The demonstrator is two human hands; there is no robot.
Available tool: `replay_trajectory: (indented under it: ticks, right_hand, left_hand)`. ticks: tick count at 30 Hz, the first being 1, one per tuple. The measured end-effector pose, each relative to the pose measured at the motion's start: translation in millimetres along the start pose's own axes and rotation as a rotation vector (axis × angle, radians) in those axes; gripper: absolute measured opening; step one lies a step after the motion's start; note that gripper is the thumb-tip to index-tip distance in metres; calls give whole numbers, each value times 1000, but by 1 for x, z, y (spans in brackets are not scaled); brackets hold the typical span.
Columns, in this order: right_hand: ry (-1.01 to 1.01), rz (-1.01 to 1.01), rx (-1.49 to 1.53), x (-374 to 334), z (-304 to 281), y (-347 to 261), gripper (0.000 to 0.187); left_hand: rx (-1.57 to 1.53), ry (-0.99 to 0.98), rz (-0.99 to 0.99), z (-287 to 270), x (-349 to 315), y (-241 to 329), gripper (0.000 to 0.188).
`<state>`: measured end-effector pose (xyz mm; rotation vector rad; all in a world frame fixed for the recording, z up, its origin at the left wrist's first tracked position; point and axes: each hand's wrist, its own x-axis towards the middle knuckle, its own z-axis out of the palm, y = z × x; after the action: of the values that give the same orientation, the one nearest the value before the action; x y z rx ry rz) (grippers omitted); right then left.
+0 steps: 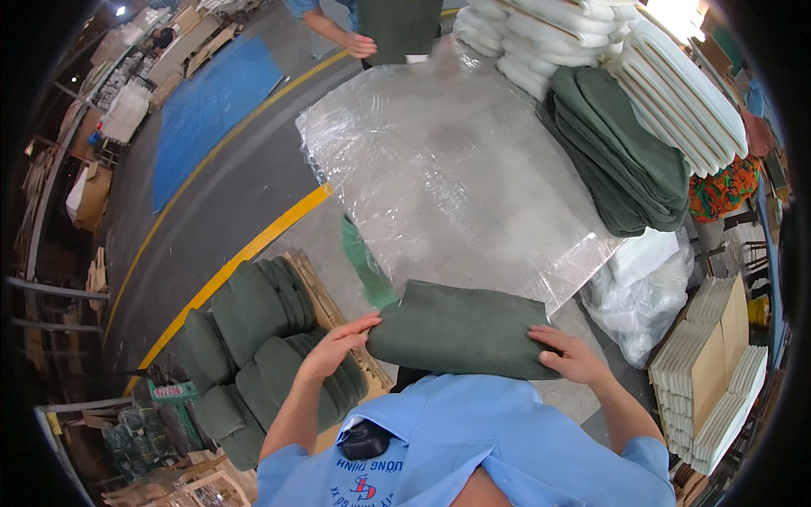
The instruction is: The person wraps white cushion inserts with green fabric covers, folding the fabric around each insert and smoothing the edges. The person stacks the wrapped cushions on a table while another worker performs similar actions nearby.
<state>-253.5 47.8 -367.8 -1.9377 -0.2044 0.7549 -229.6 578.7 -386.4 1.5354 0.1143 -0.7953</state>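
Note:
A dark green cushion (460, 329) lies flat in front of my chest, at the near edge of a table covered with clear plastic sheeting (448, 169). My left hand (338, 346) grips the cushion's left end. My right hand (570, 355) presses on its right end, fingers spread over the fabric. Both forearms come up from my light blue shirt at the lower edge.
Green cushions (253, 355) are piled on a wooden pallet at lower left. More green cushions (625, 160) and white foam pads (676, 93) are stacked at the table's far right. Another person's hand (359, 44) holds green fabric at the far end. Cardboard and foam boards (718, 372) stand at right.

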Motion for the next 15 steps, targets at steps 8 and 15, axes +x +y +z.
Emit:
replay_trajectory:
  ticks: [8,15]
  right_hand:
    - [168,198,-620,111,19,8,41]
    - [147,164,-741,143,24,33,26]
  left_hand:
    - [1075,49,-26,56,116,37,47]
    - [1275,81,44,82,178,26,45]
